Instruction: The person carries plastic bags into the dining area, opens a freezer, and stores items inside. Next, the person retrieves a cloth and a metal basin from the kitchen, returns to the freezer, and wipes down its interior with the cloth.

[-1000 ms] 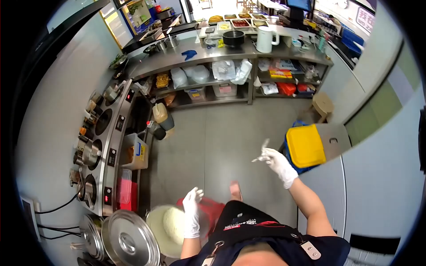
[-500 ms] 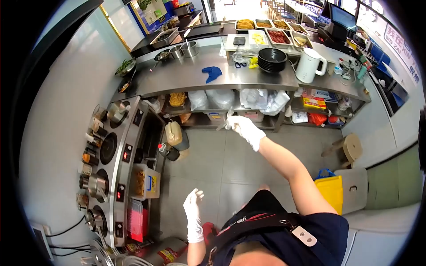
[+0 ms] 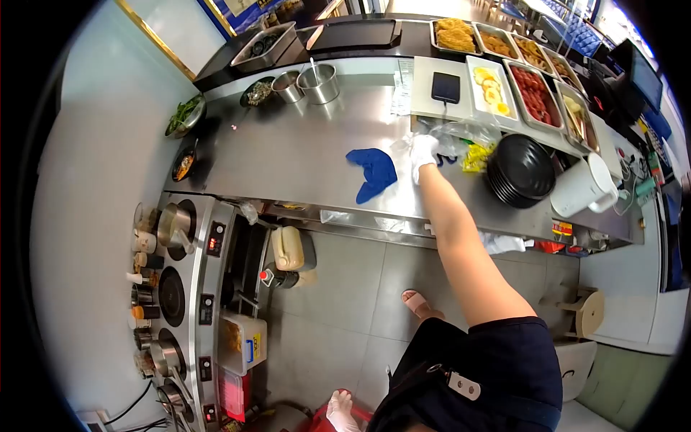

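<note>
My right hand (image 3: pixel 423 153), in a white glove, reaches over the steel counter (image 3: pixel 288 151) at the edge of some clear plastic (image 3: pixel 464 131). Its fingers look drawn together, but blur and glare obscure what they hold. Just left of it lies a crumpled blue cloth (image 3: pixel 373 174). To its right are a yellow packet (image 3: pixel 476 158) and a stack of black bowls (image 3: pixel 521 171). My left hand (image 3: pixel 341 410), also gloved, hangs low at the bottom of the view beside a red object, with its fingers loosely extended and nothing visible in them.
Food trays (image 3: pixel 533 93) line the counter's back right, near a white kettle (image 3: pixel 584 186). Metal pots (image 3: pixel 317 83) stand at the back. A cooktop (image 3: pixel 173 296) runs along the left. Jugs (image 3: pixel 288 248) stand on the floor beside it, and a stool (image 3: pixel 589 314) is at right.
The view has moved forward to the counter. My right hand, earlier over the floor with a thin whitish piece in its fingers, now reaches the countertop. My left hand appears lower in view.
</note>
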Demonstrator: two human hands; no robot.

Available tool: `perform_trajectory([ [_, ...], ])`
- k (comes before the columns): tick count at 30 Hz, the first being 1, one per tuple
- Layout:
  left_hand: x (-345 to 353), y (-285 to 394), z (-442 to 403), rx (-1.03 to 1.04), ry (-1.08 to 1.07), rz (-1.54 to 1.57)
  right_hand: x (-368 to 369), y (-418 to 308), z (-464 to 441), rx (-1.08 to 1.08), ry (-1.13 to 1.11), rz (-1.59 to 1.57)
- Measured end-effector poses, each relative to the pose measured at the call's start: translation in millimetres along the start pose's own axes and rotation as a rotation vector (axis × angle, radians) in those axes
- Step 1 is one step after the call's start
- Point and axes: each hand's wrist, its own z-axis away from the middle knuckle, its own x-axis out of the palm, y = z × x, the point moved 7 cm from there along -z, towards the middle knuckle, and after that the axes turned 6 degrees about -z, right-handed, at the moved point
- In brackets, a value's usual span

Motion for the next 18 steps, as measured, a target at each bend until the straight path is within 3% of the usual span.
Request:
perform_trajectory([
  [3,65.7,73.9,34.2,-0.016,0.134,-0.145,47.0,65.7,-27.2,0.863,0.312,-1.207],
  [6,82.9,75.5,4.4,0.04,0.062,-0.204,8.8,62.1,-30.5,0.868,0.737,-1.245],
  [7,88.1,77.7,-0.7,0.069,0.065,-0.195,25.1,72.7,-50.8,0.809,0.676,-1.054],
  [9,97.5,80.6,-6.3,0.118,0.033,-0.212,53.5,78.6,-79.7,0.678,0.33,-0.906],
  [10,100.5,79.7,-7.2,0.123,0.033,-0.222,50.2,71.3,-81.5,0.541,0.346,-0.898],
  [15,105.0,53.5,-7.8,0.116,0.004,-0.209,9.3,41.9,-23.4,0.354,0.7,-1.196],
  [18,105.5,45.5,3.5,0.097,-0.007,-0.203,-11.2,10.1,24.5,0.221,0.622,-1.274],
])
